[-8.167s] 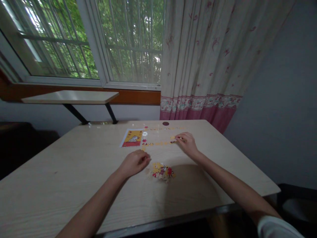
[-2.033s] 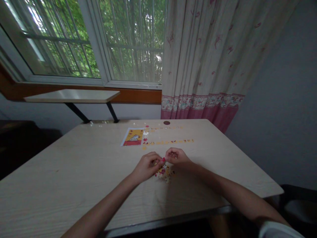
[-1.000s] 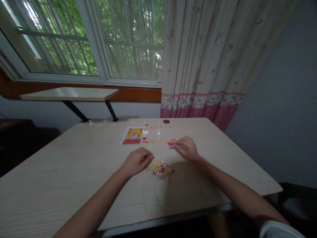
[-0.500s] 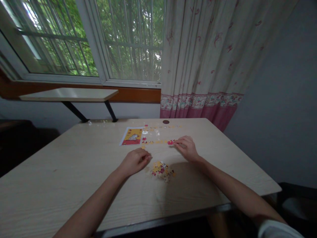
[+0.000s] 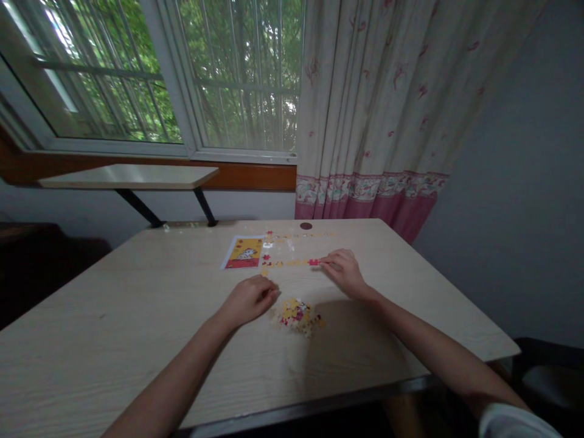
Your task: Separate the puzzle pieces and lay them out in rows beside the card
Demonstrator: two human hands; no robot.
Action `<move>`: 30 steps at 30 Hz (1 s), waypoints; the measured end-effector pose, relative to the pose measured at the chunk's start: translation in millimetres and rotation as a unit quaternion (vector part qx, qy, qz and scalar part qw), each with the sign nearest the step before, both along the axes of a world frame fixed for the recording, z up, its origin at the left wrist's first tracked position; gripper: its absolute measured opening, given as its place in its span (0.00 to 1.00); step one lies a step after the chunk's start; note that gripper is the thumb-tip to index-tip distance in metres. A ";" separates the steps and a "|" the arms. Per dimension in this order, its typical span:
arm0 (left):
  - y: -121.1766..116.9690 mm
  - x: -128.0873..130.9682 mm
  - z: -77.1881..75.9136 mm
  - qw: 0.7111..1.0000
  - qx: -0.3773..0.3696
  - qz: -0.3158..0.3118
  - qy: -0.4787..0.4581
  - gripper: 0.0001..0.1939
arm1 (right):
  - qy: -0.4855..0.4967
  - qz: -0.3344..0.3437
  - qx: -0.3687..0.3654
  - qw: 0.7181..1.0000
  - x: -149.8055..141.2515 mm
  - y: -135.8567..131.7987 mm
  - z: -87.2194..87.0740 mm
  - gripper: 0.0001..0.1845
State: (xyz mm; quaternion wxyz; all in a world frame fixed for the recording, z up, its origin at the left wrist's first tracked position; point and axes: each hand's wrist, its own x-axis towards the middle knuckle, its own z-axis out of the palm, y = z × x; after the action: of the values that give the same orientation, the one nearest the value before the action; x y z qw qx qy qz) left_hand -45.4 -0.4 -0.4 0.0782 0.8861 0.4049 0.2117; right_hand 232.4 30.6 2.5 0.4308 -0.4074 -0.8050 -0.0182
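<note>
My right hand [image 5: 343, 272] reaches to a row of joined puzzle pieces [image 5: 289, 263] on the wooden table [image 5: 137, 328], its fingertips pinched on a red puzzle piece [image 5: 313, 262] at the row's right end. Resting on the table to the left of a pile of loose puzzle pieces [image 5: 297, 314], my left hand [image 5: 249, 299] has its fingers loosely curled; whether it holds anything is hidden. A small reference picture [image 5: 243, 252] in yellow and red lies left of the row. A second, fainter row of pieces [image 5: 301, 235] runs farther back.
A barred window [image 5: 150, 73] and a flowered curtain [image 5: 392, 103] stand behind the table. A narrow shelf on black brackets [image 5: 128, 177] sits under the window. A dark round hole [image 5: 305, 225] marks the table's far edge. The table's right corner [image 5: 513, 350] is close.
Two seconds ago both hands met over the loose pile. My right hand then carried a red piece to the row's right end, and my left hand drew back beside the pile.
</note>
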 end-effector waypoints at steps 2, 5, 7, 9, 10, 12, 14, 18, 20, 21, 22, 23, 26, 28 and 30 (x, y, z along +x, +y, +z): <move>0.0 0.2 -0.2 1.000 -0.003 -0.005 -0.004 0.14 | -0.015 -0.004 -0.021 1.000 -3.4 8.4 2.6 0.08; -0.2 0.6 -0.5 1.000 -0.003 -0.005 -0.010 0.13 | -0.030 -0.002 -0.071 0.997 -15.2 27.6 4.6 0.09; -0.4 0.7 -0.4 1.000 -0.002 -0.003 -0.009 0.13 | -0.038 0.009 -0.109 0.993 -27.8 42.8 4.1 0.09; -0.6 0.7 0.2 1.000 -0.002 -0.001 -0.005 0.12 | -0.049 0.016 -0.141 0.989 -43.2 58.1 2.0 0.09; -0.7 0.7 0.5 1.000 -0.003 -0.001 -0.004 0.12 | -0.051 0.013 -0.151 0.987 -51.6 65.3 0.3 0.09; -0.7 0.7 0.9 1.000 -0.003 -0.002 -0.004 0.13 | -0.054 0.000 -0.168 0.984 -67.9 78.2 -3.7 0.08; -0.6 0.7 0.8 1.000 -0.002 0.000 -0.005 0.13 | -0.060 -0.004 -0.189 0.980 -81.7 87.9 -8.1 0.09; -0.4 0.7 0.0 1.000 0.003 0.010 -0.004 0.14 | -0.089 0.004 -0.196 0.977 -95.6 98.0 -14.8 0.10; -0.5 0.7 -0.1 1.000 0.005 0.010 -0.005 0.14 | -0.107 0.004 -0.201 0.974 -95.9 100.5 -16.4 0.09; -0.4 0.6 -0.1 1.000 0.006 0.010 -0.006 0.14 | -0.112 0.005 -0.208 0.972 -94.9 101.7 -16.8 0.09; -0.4 0.6 0.0 1.000 0.006 0.010 -0.006 0.14 | -0.114 0.008 -0.218 0.969 -93.5 103.1 -17.0 0.09; -0.3 0.4 0.0 1.000 0.007 0.010 -0.008 0.14 | -0.112 0.012 -0.228 0.967 -91.7 104.6 -17.0 0.09; 0.2 -0.3 0.2 1.000 0.005 0.008 -0.018 0.14 | -0.105 0.031 -0.255 0.961 -86.3 110.0 -17.3 0.10; 0.5 -0.9 0.6 1.000 0.003 0.009 -0.025 0.13 | -0.103 0.039 -0.260 0.959 -84.3 113.3 -18.1 0.11; 0.4 -1.3 1.1 1.000 0.001 0.011 -0.024 0.14 | -0.102 0.041 -0.259 0.960 -84.6 115.5 -19.8 0.10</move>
State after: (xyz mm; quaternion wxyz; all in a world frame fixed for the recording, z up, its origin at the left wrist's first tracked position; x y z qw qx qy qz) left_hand -46.7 0.0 0.7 0.0850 0.8762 0.4127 0.2340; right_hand 147.8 146.2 -17.3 0.2270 -0.4673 -0.8380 0.1672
